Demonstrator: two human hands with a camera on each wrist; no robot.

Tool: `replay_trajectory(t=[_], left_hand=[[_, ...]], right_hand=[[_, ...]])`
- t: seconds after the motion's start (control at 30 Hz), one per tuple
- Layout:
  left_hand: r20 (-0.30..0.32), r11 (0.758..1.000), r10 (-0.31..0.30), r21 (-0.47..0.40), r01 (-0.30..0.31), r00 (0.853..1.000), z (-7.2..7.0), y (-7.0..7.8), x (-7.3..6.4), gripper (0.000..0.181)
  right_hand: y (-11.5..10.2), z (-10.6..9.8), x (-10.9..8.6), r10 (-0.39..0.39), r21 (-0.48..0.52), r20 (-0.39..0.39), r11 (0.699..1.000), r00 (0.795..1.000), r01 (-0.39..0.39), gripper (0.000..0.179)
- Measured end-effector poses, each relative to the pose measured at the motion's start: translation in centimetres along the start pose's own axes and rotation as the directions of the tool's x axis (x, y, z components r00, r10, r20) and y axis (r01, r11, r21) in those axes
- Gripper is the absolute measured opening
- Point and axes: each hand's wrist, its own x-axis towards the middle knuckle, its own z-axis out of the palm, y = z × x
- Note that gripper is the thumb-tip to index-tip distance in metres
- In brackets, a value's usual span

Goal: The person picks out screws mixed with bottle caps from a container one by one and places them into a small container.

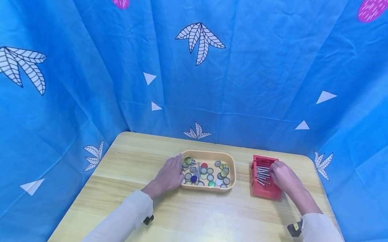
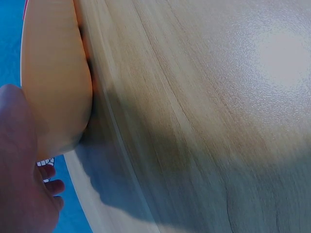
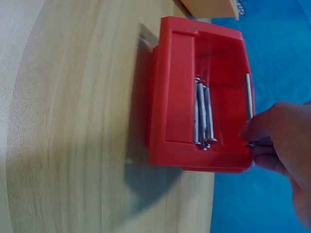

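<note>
My left hand [image 1: 169,174] holds the left end of a shallow peach-coloured tray [image 1: 210,188]. In the left wrist view the thumb [image 2: 17,111] lies against the tray's wall [image 2: 56,82], with other fingertips curled below it. Several bottle caps [image 1: 210,171] and a few long nails [image 1: 198,172] lie in the tray. At the right, my right hand [image 1: 284,175] is over a red bin [image 1: 266,193]. It pinches one silver nail [image 3: 248,97] near its head, above the bin's far side. More nails [image 3: 203,114] lie in a pile inside the bin.
Tray and bin stand apart on a light wooden table [image 1: 215,217]. Behind and beside the table hangs a blue patterned curtain [image 1: 248,83]. A small black device [image 1: 294,228] sits at the right wrist.
</note>
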Motion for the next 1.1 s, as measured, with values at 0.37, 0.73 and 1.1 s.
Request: replay_trajectory(t=[0.37,0.73,1.1], left_hand=[[0.041,0.999,-0.034,0.006,0.033,0.999,0.2,0.0,0.2,0.084],[0.017,1.000,-0.018,-0.011,0.018,1.000,0.0,0.0,0.1,0.083],[0.016,1.000,-0.008,-0.017,0.008,1.000,0.1,-0.1,0.1,0.083]], right_hand=[[0.1,0.9,1.0,0.006,-0.085,0.024,0.996,1.000,-0.004,0.006],[0.1,2.0,1.6,-0.055,-0.186,0.121,0.980,0.991,0.077,0.021],[-0.2,3.0,1.5,-0.030,-0.231,0.159,0.971,0.987,0.067,0.033]])
